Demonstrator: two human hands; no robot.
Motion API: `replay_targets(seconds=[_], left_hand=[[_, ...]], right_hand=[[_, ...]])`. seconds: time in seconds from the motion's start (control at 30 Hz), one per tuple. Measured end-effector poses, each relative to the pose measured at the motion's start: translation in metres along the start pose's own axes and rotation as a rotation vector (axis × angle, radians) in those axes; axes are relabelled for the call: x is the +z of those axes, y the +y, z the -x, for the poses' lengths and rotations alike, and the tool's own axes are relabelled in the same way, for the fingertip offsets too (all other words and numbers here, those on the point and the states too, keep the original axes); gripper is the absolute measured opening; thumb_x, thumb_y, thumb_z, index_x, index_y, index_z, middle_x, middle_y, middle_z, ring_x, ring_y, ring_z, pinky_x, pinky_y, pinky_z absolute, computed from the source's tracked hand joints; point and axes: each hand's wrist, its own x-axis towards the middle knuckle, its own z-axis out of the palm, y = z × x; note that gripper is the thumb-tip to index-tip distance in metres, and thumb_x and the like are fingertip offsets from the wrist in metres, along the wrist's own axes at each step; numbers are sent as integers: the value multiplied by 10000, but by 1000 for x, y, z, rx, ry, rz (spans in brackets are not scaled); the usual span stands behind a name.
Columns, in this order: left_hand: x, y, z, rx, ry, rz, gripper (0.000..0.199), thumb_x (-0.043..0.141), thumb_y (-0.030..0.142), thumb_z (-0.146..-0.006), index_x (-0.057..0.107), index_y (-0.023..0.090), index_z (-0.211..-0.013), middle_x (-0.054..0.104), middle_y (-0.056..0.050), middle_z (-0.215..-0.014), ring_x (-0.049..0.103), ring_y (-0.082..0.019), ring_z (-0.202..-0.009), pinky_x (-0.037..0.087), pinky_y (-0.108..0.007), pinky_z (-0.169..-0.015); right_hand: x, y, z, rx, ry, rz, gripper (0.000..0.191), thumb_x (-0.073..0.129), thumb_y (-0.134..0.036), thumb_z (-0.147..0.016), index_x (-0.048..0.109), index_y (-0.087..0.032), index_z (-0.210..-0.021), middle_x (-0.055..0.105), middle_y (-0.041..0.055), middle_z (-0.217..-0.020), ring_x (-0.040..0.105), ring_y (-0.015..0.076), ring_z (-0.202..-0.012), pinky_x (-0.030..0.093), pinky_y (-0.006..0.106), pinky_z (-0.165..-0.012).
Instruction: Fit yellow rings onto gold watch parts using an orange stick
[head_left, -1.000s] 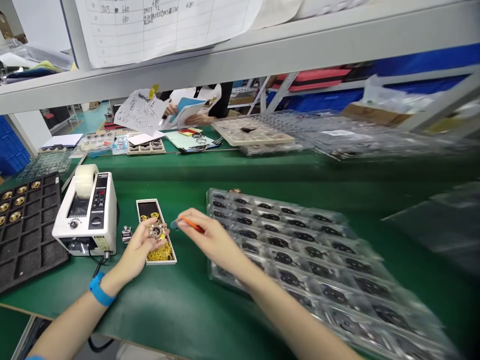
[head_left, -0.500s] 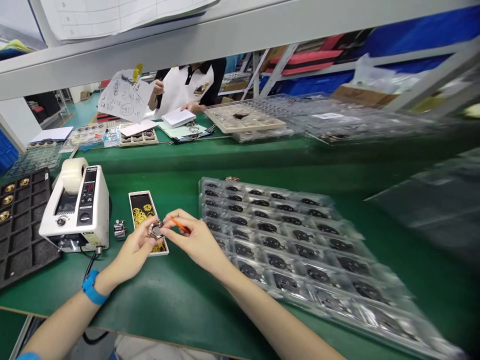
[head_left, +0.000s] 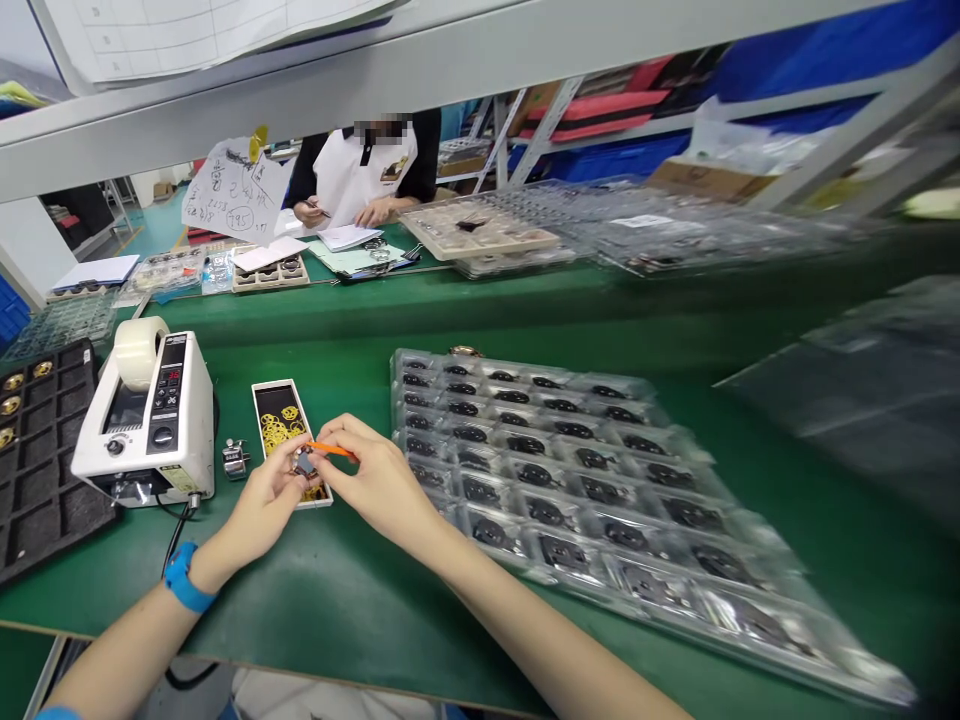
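My left hand grips a small watch case with a metallic rim between thumb and fingers. In my right hand is a thin orange stick-like tool, pinched between thumb and fingers, its end at the rim of the watch case. Under and behind the two hands lies a white-rimmed box with yellow rings in it. My left hand partly covers this box. A small metal tally counter stands left of the box.
A white tape dispenser stands at the left, beside a black compartment tray. On the right lies a clear plastic tray of dark round parts. A co-worker sits across the bench, behind a hanging handwritten paper.
The orange tool has swung from slanting to nearly level, its end now at the watch case's rim. Across the bench, the co-worker has lowered a raised hand. The whole view has shifted slightly.
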Motion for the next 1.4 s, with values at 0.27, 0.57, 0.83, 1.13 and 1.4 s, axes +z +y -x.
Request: replay_targets(seconds=[0.27,0.57,0.83,1.13,1.4], left_hand=[[7,0,-4,21,101,64,481,601,435,-819,544,135,-1190,602,-117,-1103,598,-176,-993,503,-293,-908],[11,7,-1,-21,204,187,540,673,523,-738,532,124,-1071,646,-114,-974,640,-178,-834,545,-292,-752],[1,5,-4,67,121,-282,223,497,336,-875,565,137,-952,618,-64,-916,583,-132,-816,451,-237,-729],[-2,17,-5,35,328,-173,170,618,257,-676,526,114,-681,549,-11,-649,502,-85,-610,398,-188,-581],[10,18,3,-82,219,127,434,687,451,-716,534,102,-924,556,22,-572,594,-98,-551,529,-198,-583]], right_hand=[[9,-1,6,-18,38,121,122,507,-214,-852,592,-182,-771,585,39,-884,572,157,-790,413,252,-635],[10,-3,8,-23,88,40,109,556,-282,-860,560,-183,-905,547,43,-916,554,149,-791,420,242,-648],[14,3,6,-198,81,113,124,476,-160,-883,490,-155,-761,504,28,-793,504,119,-680,394,220,-570],[21,-2,19,-766,547,539,167,546,-74,-855,560,-154,-1001,619,75,-861,455,135,-638,373,248,-558],[21,11,12,-723,421,418,157,506,-62,-872,548,-102,-1018,665,115,-979,566,175,-769,430,292,-635]])
